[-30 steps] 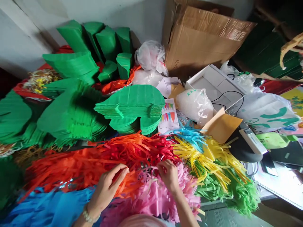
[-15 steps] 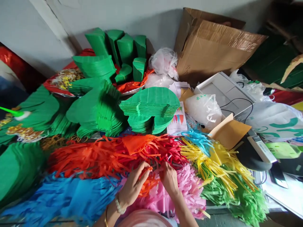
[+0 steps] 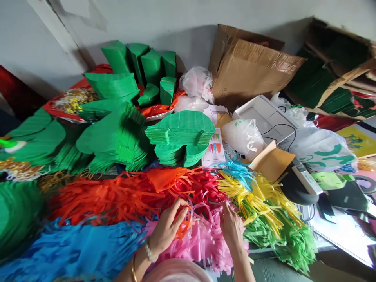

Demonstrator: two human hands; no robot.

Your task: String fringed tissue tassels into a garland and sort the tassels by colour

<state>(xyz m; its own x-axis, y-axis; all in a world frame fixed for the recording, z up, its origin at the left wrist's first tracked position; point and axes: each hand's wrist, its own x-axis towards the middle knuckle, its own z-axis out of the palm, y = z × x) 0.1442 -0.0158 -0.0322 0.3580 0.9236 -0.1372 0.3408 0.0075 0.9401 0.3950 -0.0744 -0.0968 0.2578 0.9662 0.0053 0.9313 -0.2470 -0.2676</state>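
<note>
My left hand (image 3: 167, 227) curls around orange paper strips (image 3: 182, 224) at the meeting point of a red-orange paper fringe (image 3: 102, 199) and a pink paper fringe (image 3: 194, 250). A beaded bracelet (image 3: 150, 250) and a gold bangle (image 3: 134, 272) circle that wrist. My right hand (image 3: 232, 227) reaches into the pink strips near a yellow paper fringe (image 3: 258, 196), its fingertips close to a thin pink loop. Whether it pinches a strip cannot be seen. A blue paper fringe (image 3: 79, 243) lies to the left, and a green one (image 3: 288, 243) to the right.
Stacks of cut green paper (image 3: 182, 133) rise behind the fringes, with a printed bunting sheet (image 3: 213, 149) beside them. Further back stand a torn cardboard box (image 3: 252, 70), a white tray (image 3: 264, 121), and a plastic bag (image 3: 242, 139). A grey wall (image 3: 147, 19) closes the back.
My right hand has shifted rightward, away from my left hand, into the pink strips by the yellow fringe. My left hand stays on the orange strips. The whole view has tilted slightly.
</note>
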